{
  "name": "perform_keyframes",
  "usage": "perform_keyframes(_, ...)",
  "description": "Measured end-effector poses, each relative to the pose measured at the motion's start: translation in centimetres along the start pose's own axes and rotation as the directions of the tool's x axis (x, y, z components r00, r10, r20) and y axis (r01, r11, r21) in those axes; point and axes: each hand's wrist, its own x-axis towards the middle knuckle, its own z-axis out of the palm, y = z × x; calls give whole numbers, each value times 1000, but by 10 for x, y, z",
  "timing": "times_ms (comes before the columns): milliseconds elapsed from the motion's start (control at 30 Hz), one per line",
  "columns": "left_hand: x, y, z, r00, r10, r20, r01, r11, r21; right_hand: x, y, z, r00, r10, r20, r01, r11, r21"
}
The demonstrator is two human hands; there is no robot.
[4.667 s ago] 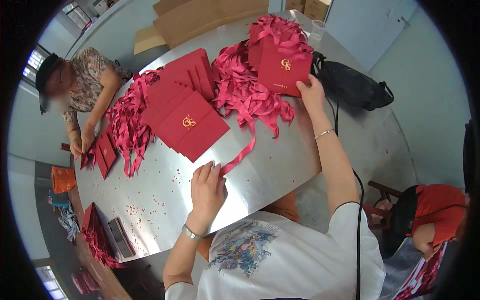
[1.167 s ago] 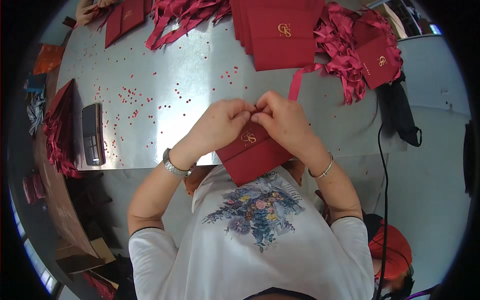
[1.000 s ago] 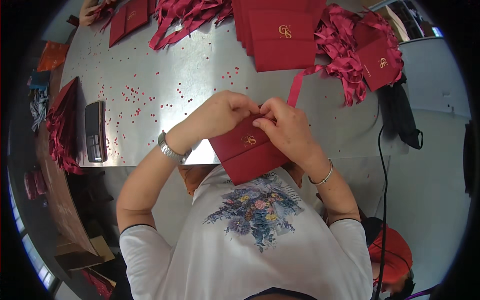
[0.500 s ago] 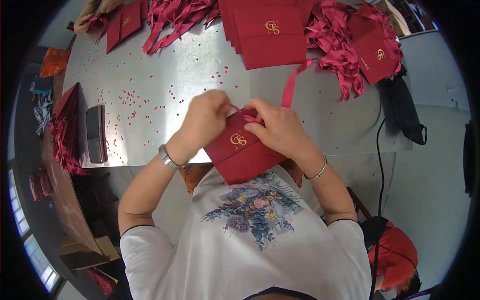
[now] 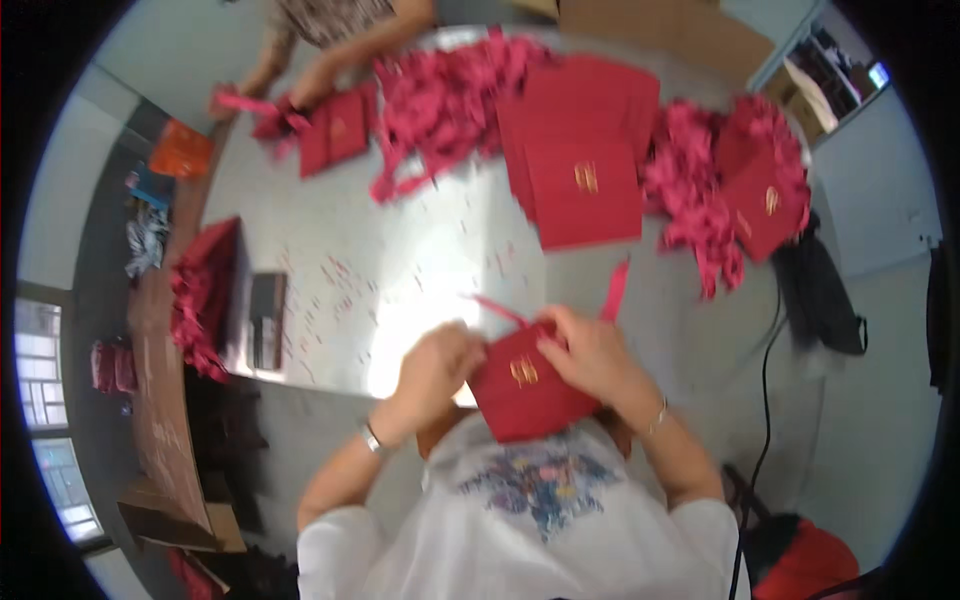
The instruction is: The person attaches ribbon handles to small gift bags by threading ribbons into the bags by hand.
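A flat red paper gift bag [image 5: 525, 385] with a gold emblem is tilted between my hands at the table's near edge. My right hand [image 5: 600, 368] is closed on its top right part, thumb lying over the front. My left hand [image 5: 435, 372] is curled at the bag's left edge, its fingers pinched and blurred. From the top of the bag a loose pink-red ribbon [image 5: 498, 308] runs out to the left. Another ribbon end [image 5: 616, 290] stands up beyond my right hand.
Ahead lie a stack of red bags [image 5: 585, 200] and ribbon heaps [image 5: 450, 110]; more ribbons [image 5: 690, 190] lie right. A phone [image 5: 266, 320] and a bag bundle [image 5: 207, 290] are at left. Red paper dots litter the tabletop [image 5: 400, 270]. A co-worker's hands [image 5: 315, 85] handle ribbon at far left.
The view has shifted, showing more of the far side and the co-worker's arms. My left hand has moved from the bag's top down to its left edge; a ribbon now extends from the top.
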Motion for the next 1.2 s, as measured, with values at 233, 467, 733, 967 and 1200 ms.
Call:
perform_keyframes(233,-21,7,22,994,53,-100,-66,988,-139,-19,10,12,1000,-13,-9,12,997,-77)
perform_keyframes(467,-4,2,10,985,-141,-97,107,948,-300,-26,1,-27,978,-181,-103,177,983,-38)
perform_keyframes(733,14,-2,17,940,51,-338,-7,991,132,-71,26,-84,996,47,-80,-22,958,287)
perform_keyframes(967,11,-6,26,941,-159,-298,129,985,-118,-105,24,-93,994,-52,92,-53,512,858)
perform_keyframes(1200,20,-4,26,929,-240,-281,150,940,-307,-107,30,-77,999,-33,-18,29,370,929)
